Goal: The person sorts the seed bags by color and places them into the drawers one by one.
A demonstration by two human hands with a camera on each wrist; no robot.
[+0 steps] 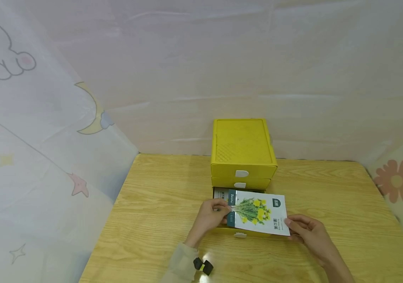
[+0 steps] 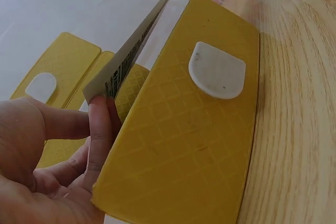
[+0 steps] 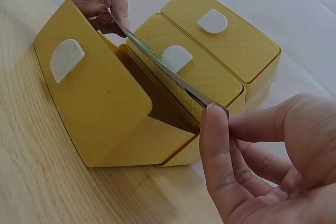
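Observation:
A white seed packet [image 1: 258, 212] printed with a bunch of yellow dandelions is held flat over the pulled-out bottom drawer [image 1: 222, 230] of a small yellow drawer unit [image 1: 243, 141]. My left hand [image 1: 209, 215] pinches its dark green left end. At the opposite end, my right hand [image 1: 309, 234] grips the lower right corner between thumb and fingers. From the right wrist view, the packet [image 3: 157, 60] shows edge-on, above the drawer's opening. Another packet [image 1: 220, 193] lies inside the drawer, mostly hidden beneath the held one.
Two upper drawers with white tabs [image 1: 241, 173] are closed. The unit stands on a wood-grain table [image 1: 159, 204] near a pale cloth backdrop [image 1: 187, 78]. A black device [image 1: 203, 266] is strapped at my left wrist.

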